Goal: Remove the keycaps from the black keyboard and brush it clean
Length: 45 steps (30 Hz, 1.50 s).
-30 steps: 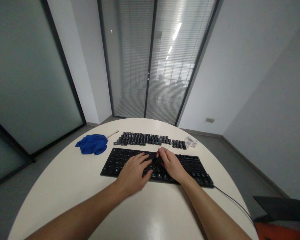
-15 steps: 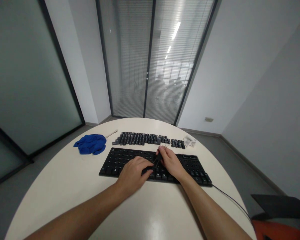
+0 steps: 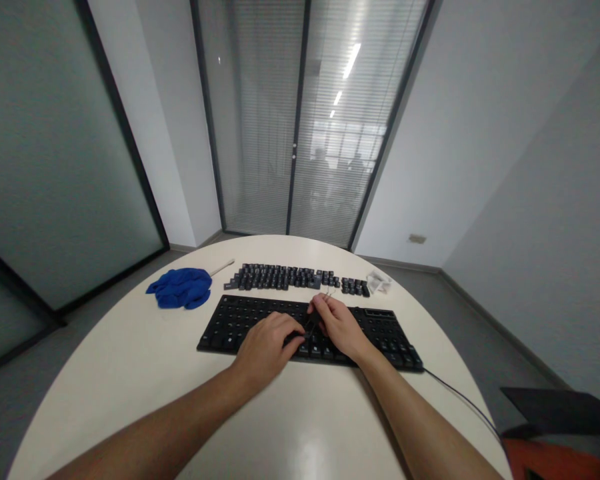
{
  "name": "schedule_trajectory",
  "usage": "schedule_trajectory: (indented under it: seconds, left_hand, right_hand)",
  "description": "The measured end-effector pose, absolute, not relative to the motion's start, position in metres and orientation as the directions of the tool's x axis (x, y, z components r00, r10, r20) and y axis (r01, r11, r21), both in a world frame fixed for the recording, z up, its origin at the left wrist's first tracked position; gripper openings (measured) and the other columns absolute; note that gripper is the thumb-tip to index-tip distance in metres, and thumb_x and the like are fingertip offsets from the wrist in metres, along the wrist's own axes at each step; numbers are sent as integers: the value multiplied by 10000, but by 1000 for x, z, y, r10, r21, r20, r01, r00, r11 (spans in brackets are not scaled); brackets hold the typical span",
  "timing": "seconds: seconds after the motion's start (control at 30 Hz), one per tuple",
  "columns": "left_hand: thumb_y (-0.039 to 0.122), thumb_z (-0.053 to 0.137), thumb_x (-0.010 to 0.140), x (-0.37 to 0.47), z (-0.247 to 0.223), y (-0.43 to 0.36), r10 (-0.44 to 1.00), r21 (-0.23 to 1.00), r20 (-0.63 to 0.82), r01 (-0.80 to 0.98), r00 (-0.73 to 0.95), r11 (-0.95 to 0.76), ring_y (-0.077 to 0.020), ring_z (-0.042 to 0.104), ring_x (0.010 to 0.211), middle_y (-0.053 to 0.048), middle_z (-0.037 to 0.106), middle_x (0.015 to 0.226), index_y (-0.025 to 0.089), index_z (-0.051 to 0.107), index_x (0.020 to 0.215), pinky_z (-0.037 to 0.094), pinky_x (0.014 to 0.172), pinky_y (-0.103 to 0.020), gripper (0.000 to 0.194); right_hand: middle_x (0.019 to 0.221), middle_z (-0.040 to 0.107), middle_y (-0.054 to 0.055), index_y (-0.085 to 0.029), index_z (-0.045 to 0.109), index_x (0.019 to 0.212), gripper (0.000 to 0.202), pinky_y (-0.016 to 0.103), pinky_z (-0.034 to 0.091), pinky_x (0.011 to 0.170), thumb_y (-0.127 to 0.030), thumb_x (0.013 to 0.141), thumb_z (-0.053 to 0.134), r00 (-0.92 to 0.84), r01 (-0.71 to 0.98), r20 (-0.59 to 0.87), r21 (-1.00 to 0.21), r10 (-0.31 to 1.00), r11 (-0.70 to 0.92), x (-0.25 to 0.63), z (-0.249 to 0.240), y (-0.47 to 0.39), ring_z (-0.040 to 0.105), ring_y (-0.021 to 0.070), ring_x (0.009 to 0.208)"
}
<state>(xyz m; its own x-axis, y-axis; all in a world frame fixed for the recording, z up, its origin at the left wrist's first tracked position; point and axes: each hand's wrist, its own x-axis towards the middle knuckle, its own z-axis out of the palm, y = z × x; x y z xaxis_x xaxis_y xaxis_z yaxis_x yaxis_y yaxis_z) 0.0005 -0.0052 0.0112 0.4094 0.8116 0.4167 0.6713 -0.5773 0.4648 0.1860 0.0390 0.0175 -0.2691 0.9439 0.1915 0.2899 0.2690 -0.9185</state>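
Surface: pale, round-edged surface (image 3: 260,433), fills lower and middle frame.
Chair: red and black chair (image 3: 555,460), lower right corner, partly cut off.
Cable: thin black cable (image 3: 460,395), from keyboard's right end toward lower right.
Left hand: left hand (image 3: 267,343), over keyboard just left of frame center; thumb and fingertips drawn in close together by the tool's near end; can't tell if they grip anything.
Right hand: right hand (image 3: 343,327), just right of center, fingers pinched on tool.
Tool: small black tool (image 3: 312,323) with thin wires, between the hands, over keyboard; details too small.
Keyboard: black keyboard (image 3: 230,327), lower center, lies across the surface under both hands, partly covered by them.
Cloth: crumpled blue cloth (image 3: 183,288), left of center.
Keycaps: black keycaps (image 3: 275,277) in rows, center, beyond keyboard.
Bag: clear plastic bag (image 3: 379,283), just right of keycaps.
Swab: pale thin stick (image 3: 223,268), beside cloth.
Background: glass partition (image 3: 260,133) with blinds, upper center.
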Motion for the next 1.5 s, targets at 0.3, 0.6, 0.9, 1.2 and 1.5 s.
schedule_trajectory:
  seconds: [0.3,0.6,0.9,1.2,1.5]
  left_hand:
    - [201,566,909,3,10,-6,836,461,408,707,368,-537,-201,591,957,-18,673,973,217,628,948,493,866,-353,75]
    - [196,544,911,4,11,-6,849,455,393,727,354,-514,-207,593,964,-20,673,977,217,616,951,484,862,-355,85]
    - [183,538,900,6,11,-6,865,455,394,752,310,-477,-207,589,930,-17,670,937,212,607,905,469,821,-350,75]
    - [182,563,880,5,8,-4,856,458,395,737,333,-498,-202,581,928,-6,658,924,213,598,898,458,821,-337,50]
    - [165,599,859,2,11,-5,819,465,424,683,387,-564,-198,574,963,-2,664,994,234,620,1011,469,838,-330,168]
  right_hand:
    - [491,393,-76,-191,602,864,433,224,303,442,-579,947,428,-289,331,207,-894,935,301,185,20,37,384,106,434]
    - [536,427,-68,-190,569,848,371,222,298,447,-534,941,467,-297,324,208,-896,932,303,183,20,38,392,104,466]
    - [521,421,-74,-202,573,881,312,235,321,480,-487,954,471,-350,334,217,-880,911,338,185,20,37,400,115,465]
    - [528,444,-66,-194,574,860,329,241,338,508,-492,958,472,-302,354,244,-869,921,346,186,14,42,422,117,489]
    - [525,446,-66,-192,587,873,310,238,337,510,-469,957,475,-309,365,241,-863,920,349,186,16,40,416,118,492]
